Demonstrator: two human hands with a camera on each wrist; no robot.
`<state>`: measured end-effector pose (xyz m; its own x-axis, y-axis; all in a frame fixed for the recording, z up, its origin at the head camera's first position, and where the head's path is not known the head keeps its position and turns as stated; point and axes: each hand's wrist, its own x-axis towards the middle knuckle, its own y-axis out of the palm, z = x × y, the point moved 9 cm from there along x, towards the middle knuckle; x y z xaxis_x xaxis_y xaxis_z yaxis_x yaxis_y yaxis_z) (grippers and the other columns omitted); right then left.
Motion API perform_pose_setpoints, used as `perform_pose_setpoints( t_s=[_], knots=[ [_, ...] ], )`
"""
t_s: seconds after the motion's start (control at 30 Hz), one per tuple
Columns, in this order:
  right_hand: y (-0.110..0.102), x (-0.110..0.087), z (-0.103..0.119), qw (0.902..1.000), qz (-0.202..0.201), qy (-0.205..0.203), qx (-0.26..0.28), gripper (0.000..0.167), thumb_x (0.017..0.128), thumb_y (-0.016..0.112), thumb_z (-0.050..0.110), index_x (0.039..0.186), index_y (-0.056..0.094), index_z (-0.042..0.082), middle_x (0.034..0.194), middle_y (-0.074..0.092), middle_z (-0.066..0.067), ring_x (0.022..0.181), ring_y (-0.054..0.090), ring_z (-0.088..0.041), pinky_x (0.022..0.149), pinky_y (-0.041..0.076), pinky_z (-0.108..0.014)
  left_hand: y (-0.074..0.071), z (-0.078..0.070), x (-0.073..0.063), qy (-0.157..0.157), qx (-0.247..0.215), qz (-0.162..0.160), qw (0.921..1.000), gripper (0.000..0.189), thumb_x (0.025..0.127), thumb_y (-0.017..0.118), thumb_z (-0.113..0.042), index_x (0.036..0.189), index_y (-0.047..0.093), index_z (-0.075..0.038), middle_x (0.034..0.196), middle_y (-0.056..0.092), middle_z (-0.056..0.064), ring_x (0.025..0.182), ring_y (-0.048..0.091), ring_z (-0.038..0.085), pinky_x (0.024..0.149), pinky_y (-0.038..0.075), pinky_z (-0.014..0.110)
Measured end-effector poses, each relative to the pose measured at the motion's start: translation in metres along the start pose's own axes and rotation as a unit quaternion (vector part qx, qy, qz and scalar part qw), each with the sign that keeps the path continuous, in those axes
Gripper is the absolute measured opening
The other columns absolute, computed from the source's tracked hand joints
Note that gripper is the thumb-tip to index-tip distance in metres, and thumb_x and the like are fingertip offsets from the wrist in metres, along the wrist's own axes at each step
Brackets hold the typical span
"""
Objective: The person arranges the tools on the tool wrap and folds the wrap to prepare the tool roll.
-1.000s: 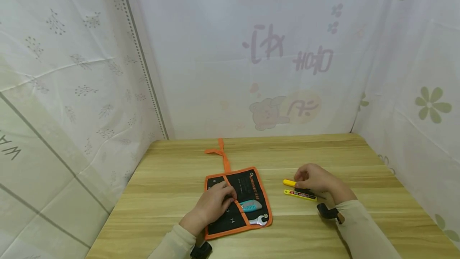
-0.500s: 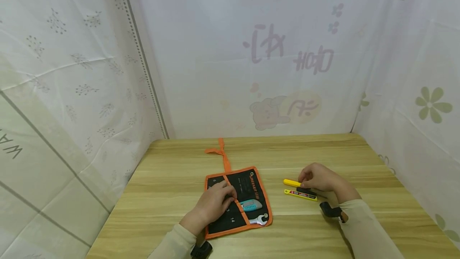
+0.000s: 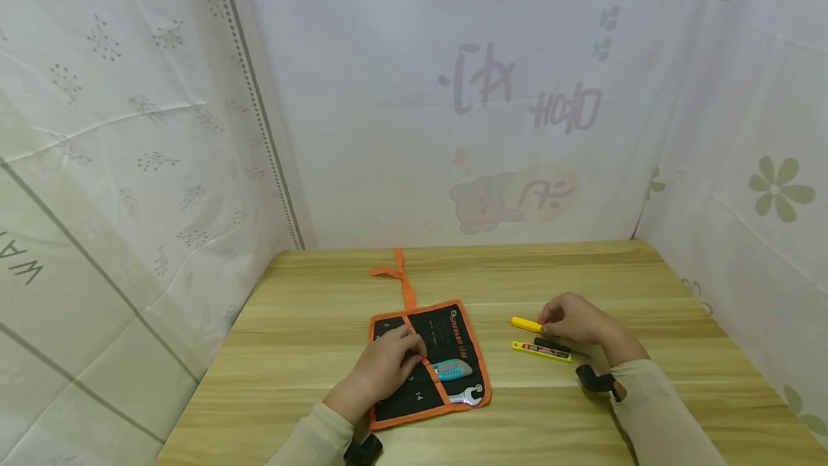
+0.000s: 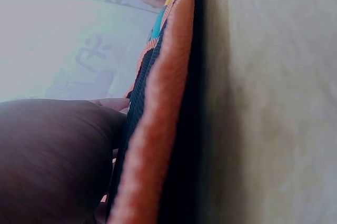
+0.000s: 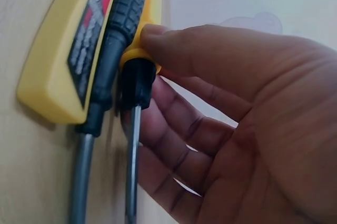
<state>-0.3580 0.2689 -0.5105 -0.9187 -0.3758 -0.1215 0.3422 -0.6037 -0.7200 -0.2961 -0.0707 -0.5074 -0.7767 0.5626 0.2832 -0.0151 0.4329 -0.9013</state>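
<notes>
The yellow-handled screwdriver (image 3: 526,324) is on the right part of the table (image 3: 550,408), well apart from the pouch; the right hand (image 3: 572,318) reaches in from the right with its wrist bent, thumb and fingers clamped on the handle. Just beside it lies a black-handled screwdriver (image 5: 129,5), its grip ribbed in small blocks, and next to that a flat yellow case (image 5: 55,58) with a slanted end and a red and black label.

The left hand (image 3: 382,364) rests on the black cloth pouch (image 3: 443,333), its fingers bent over the orange pocket hem; whether they pinch the hem I cannot tell. The pouch has a woven texture and orange binding. A teal and grey utility knife (image 3: 453,369) and a shiny metal wrench (image 3: 467,397) poke out of its pockets, their other ends hidden. An orange ribbon (image 3: 408,293) stretches from the far edge. Beyond the wood-grain table hang pale printed curtains (image 3: 375,92).

In the right wrist view both metal shafts are cut off below; in the left wrist view most left fingers are hidden.
</notes>
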Motion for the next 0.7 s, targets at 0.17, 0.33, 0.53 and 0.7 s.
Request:
perform_pose_setpoints(
  t_s=[0.17, 0.33, 0.53, 0.7],
  knots=[
    [0.0002, 0.0004, -0.004, 0.9999, -0.001, 0.003, 0.014, 0.008, 0.093, 0.081, 0.012, 0.1, 0.079, 0.007, 0.091, 0.073, 0.001, 0.084, 0.064, -0.019, 0.078, 0.054, -0.04, -0.0003, -0.0002, -0.0001, 0.002, 0.0, -0.002, 1.0, 0.009, 0.1, 0.075, -0.022, 0.099, 0.068, -0.028, 0.098, 0.058, -0.012, 0.084, 0.056, 0.005, 0.074, 0.053, 0.029],
    [0.0013, 0.0006, -0.0087, 0.9997, 0.0, 0.008, 0.025, 0.009, 0.093, 0.081, 0.012, 0.1, 0.079, 0.007, 0.09, 0.073, 0.0, 0.083, 0.064, -0.019, 0.076, 0.054, -0.038, -0.0007, -0.0008, -0.0005, 0.004, -0.003, -0.003, 1.0, 0.009, 0.1, 0.075, -0.022, 0.099, 0.068, -0.027, 0.098, 0.058, -0.012, 0.084, 0.055, 0.005, 0.075, 0.053, 0.029],
    [0.0034, 0.0019, -0.0101, 0.9997, 0.005, -0.004, 0.023, 0.009, 0.094, 0.08, 0.013, 0.1, 0.078, 0.007, 0.09, 0.072, 0.0, 0.083, 0.063, -0.02, 0.075, 0.053, -0.038, 0.0001, 0.0, -0.001, 0.002, -0.001, -0.007, 1.0, 0.01, 0.1, 0.075, -0.021, 0.098, 0.068, -0.028, 0.098, 0.057, -0.013, 0.085, 0.056, 0.005, 0.075, 0.054, 0.029],
    [0.0061, 0.0021, -0.0081, 0.9995, 0.01, -0.014, 0.027, 0.008, 0.095, 0.078, 0.012, 0.1, 0.076, 0.005, 0.088, 0.07, -0.001, 0.082, 0.062, -0.021, 0.073, 0.053, -0.035, -0.0006, -0.0009, -0.0005, 0.007, 0.006, -0.014, 0.9999, 0.01, 0.1, 0.075, -0.02, 0.098, 0.068, -0.027, 0.097, 0.057, -0.012, 0.083, 0.056, 0.005, 0.074, 0.054, 0.029]
  ],
)
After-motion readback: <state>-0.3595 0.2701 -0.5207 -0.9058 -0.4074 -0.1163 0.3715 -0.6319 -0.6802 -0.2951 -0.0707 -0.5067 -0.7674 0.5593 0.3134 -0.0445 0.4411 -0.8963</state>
